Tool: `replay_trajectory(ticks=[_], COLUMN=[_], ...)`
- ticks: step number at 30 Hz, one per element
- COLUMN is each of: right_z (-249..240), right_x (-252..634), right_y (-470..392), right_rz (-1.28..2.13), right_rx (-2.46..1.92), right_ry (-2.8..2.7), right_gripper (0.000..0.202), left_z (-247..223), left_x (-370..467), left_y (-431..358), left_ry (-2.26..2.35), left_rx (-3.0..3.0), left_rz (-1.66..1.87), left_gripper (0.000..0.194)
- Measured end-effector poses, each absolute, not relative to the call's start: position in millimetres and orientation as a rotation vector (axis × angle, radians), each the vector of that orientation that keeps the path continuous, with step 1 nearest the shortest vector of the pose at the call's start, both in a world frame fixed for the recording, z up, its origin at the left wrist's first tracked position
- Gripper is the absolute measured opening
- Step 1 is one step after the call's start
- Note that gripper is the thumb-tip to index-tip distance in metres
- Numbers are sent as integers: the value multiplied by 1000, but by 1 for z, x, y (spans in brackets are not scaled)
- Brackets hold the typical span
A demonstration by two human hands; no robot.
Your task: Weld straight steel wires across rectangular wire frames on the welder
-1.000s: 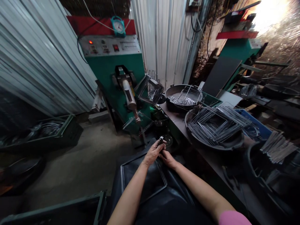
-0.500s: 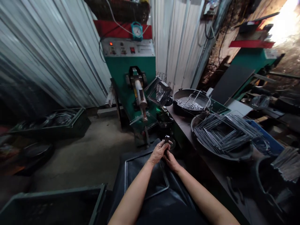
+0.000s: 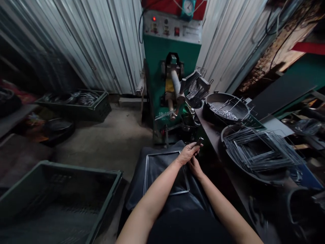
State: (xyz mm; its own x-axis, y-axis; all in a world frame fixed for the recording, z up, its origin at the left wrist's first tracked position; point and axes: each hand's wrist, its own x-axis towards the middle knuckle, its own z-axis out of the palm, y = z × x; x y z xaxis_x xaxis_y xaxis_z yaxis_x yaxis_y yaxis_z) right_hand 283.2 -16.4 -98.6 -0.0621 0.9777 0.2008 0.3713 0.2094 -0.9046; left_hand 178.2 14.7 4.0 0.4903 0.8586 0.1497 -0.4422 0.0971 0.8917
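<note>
My left hand (image 3: 187,154) is closed around a small dark bundle with shiny tips (image 3: 200,140), which looks like short metal pieces, though most of it is hidden by the fingers. Just below, my right hand (image 3: 195,167) is closed against the bundle's lower end, its fingertips partly covered. Rectangular metal wire frames (image 3: 145,176) lie stacked on the black apron (image 3: 177,211) over my lap, under my left forearm.
Ahead stands a green welding machine (image 3: 154,51) with a jutting electrode arm (image 3: 175,81). On the right bench, one round black pan (image 3: 207,108) holds short rods, another (image 3: 224,149) wire frames. Green crates (image 3: 83,169) sit on the floor at left.
The view has turned left and down, so the machine and pans appear farther right. Both hands stay together on the small bundle, whose shiny end now tilts more to the right.
</note>
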Motion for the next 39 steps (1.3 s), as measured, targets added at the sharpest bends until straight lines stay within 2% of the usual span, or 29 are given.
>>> replay_trajectory(ticks=[4,10,15,18,23,29,33,36,39], right_z=[-84,-46,13,50,73,62,59,55,52], right_x=[279,297,316,310,295,288,282,277,272], right_y=[-18,-29,-37,-40,-40,-32,-24,-18,-12], right_rz=[940,1039,685,418,171,362,712,934,895], right_rx=[-1335,-1339,-1406,-1402,-1362,-1302,-1277,-1259,-1207], right_ry=[-1552,-1346,-1234,-1370,-1606,-1541,-1447,-1351,-1330], right_gripper=[47,38,23,21,20,24,19,24,22], left_z=[4,2,-1,0,1,1,-4,-10,-14], left_x=[179,176,173,174,178,176,172,170,168], left_y=[14,14,14,11,5,4,7,12,15], left_ry=[468,439,456,486,486,520,532,547,572], left_rx=[1093,1129,1087,1127,1171,1121,1056,969,887], left_rz=[1024,1022,1052,1029,976,940,893,898,928], left_gripper=[39,38,36,35,29,26,25,27,32])
